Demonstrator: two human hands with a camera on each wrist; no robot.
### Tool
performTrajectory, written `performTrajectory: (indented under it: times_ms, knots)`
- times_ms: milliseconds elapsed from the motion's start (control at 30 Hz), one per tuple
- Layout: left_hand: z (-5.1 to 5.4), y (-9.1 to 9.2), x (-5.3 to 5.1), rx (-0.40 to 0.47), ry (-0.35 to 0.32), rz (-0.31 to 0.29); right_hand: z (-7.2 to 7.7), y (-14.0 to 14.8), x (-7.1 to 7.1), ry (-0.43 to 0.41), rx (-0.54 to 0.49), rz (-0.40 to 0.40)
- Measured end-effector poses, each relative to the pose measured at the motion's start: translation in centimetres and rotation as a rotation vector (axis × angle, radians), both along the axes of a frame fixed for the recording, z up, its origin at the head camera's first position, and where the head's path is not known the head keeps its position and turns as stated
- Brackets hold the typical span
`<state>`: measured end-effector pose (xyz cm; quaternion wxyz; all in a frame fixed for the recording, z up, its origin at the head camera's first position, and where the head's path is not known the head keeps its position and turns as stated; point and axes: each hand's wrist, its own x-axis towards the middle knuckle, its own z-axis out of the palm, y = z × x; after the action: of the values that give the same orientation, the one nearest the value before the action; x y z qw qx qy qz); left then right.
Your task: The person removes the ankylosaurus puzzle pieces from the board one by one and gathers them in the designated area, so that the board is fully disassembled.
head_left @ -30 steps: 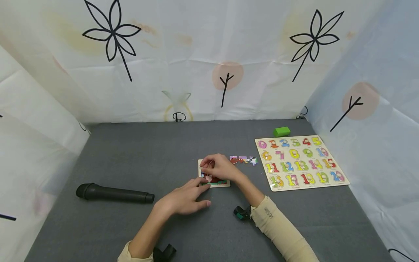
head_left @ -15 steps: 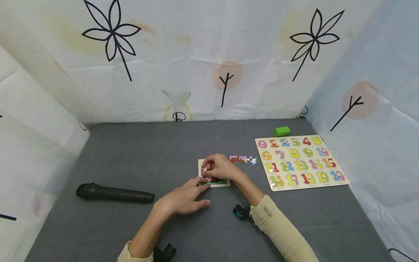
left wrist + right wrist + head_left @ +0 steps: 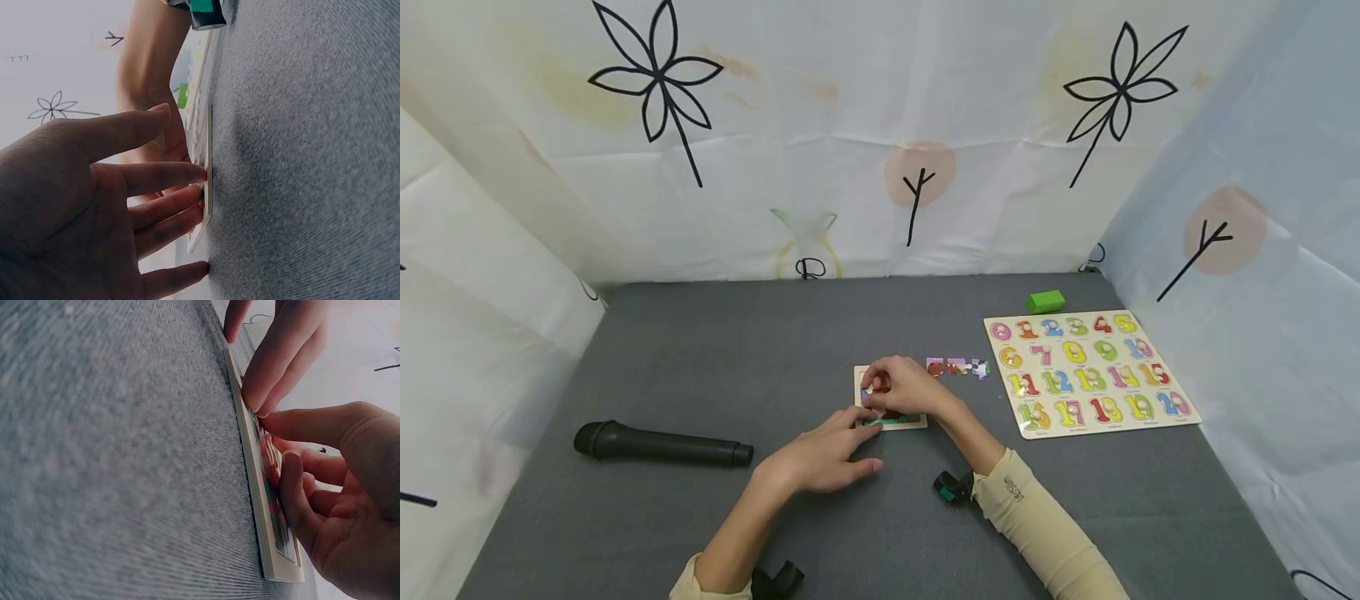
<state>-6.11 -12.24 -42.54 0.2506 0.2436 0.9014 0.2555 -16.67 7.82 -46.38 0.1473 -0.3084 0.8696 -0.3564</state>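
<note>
Handheld microphone (image 3: 662,443) | left hand (image 3: 823,450): fingers extended, tips on near-left edge of framed jigsaw puzzle (image 3: 901,418) | right hand (image 3: 906,387): fingers bent, puzzle directly beneath them; whether they pinch a piece, cannot tell | loose jigsaw pieces (image 3: 957,365) just right of puzzle | number puzzle board (image 3: 1093,375)

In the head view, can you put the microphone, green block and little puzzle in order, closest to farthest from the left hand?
From the left hand:
1. Little puzzle: touching its fingertips.
2. Microphone: to its left.
3. Green block: far back, right.
</note>
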Motion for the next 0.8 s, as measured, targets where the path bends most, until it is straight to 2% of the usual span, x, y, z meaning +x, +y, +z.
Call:
performTrajectory:
  times_ms: [267, 633, 800]
  knots:
    - [0.06, 0.14, 0.12, 0.006, 0.002, 0.007, 0.18, 0.21, 0.02, 0.011, -0.01, 0.007]
    - [-0.12, 0.15, 0.14, -0.002, 0.002, 0.016, 0.14, 0.61, 0.25, -0.07, -0.138, 0.051]
    - [-0.17, 0.16, 0.09, 0.005, 0.002, 0.015, 0.3, 0.95, 0.55, -0.106, -0.195, 0.033]
